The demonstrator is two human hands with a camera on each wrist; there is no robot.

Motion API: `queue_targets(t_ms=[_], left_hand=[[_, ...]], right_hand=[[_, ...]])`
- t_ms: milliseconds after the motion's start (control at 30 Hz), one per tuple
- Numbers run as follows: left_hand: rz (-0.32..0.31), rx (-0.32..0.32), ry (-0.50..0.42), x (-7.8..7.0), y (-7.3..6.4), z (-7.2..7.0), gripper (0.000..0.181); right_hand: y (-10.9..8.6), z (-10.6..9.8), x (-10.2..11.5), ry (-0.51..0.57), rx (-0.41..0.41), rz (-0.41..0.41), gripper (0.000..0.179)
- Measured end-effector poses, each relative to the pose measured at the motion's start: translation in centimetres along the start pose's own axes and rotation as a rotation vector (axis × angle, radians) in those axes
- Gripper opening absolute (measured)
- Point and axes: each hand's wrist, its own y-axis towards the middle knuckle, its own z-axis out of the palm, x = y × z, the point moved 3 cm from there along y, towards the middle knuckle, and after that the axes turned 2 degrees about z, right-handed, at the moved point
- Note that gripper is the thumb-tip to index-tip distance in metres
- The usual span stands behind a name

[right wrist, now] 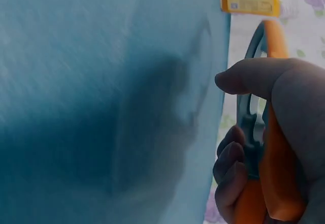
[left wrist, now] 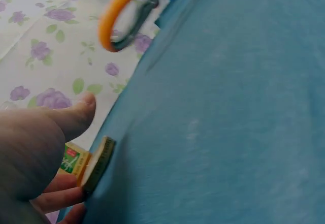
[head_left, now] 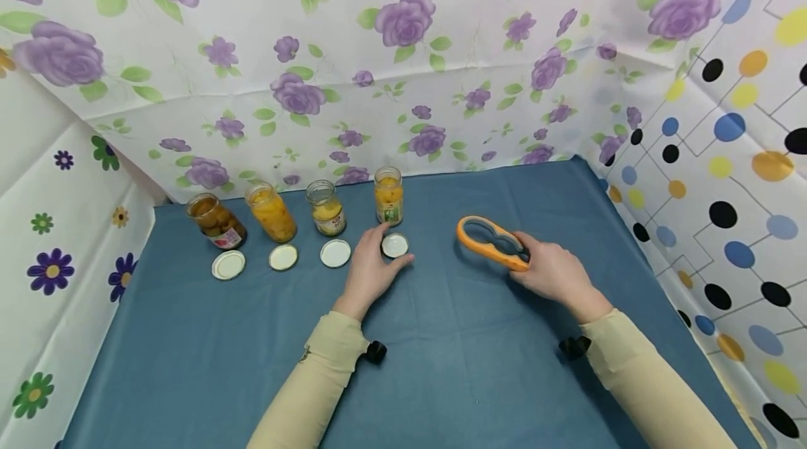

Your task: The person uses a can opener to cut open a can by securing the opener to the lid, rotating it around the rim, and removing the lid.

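My right hand (head_left: pixel 555 270) grips an orange and grey jar opener (head_left: pixel 482 249) by one end, holding it above the blue cloth. In the right wrist view, the thumb and curled fingers close round the jar opener (right wrist: pixel 278 178). My left hand (head_left: pixel 372 263) is beside a round jar lid (head_left: pixel 395 246) that lies pale side up. Its fingertips are at the lid's left edge, while the thumb sticks out apart from the lid (left wrist: pixel 99 165). Just behind that lid stands an uncapped glass jar (head_left: pixel 389 197) of yellow-orange contents.
To the left stand more uncapped jars: one with yellow contents (head_left: pixel 328 211), one with orange pieces (head_left: pixel 272 214) and a dark brown one (head_left: pixel 217 221). Their lids (head_left: pixel 335 253) lie before them on the blue cloth (head_left: pixel 441 365). A flowered curtain (head_left: pixel 353 106) hangs behind.
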Motion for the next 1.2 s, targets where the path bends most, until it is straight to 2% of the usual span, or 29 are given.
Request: queue_targets(t_ms=[167,400,633,700,867,1033,1200], left_hand=[[-0.039,0.004,-0.097,-0.2,0.4,-0.6,0.071],[-0.034,0.019,-0.127,-0.7,0.5,-0.6,0.066],[-0.008,-0.033,-0.148,-1.5,-0.1,-0.6,0.062],[-0.002,-0.038,-0.164,-1.9,-0.4,-0.8,0.063],[0.002,-0.018,-0.178,-2.8,-1.5,-1.3,0.064],[0.014,-0.015,-0.183,-3.5,-1.5,-1.9,0.065],[0.032,0.006,-0.184,-3.4,-1.9,-2.9,0.064]], right_hand=[[0.3,0.9,-0.1,0.072,-0.003,0.049,0.090],[1.7,1.8,0.2,0.106,-0.014,0.152,0.098],[1.6,1.7,2.0,-0.017,-0.001,0.277,0.105],[1.3,1.6,2.3,-0.073,-0.004,0.291,0.108],[0.2,1.5,2.8,-0.170,0.050,0.305,0.112],[-0.4,0.7,3.1,-0.187,0.080,0.321,0.117],[-0.6,-0.2,2.9,-0.149,0.147,0.323,0.119]])
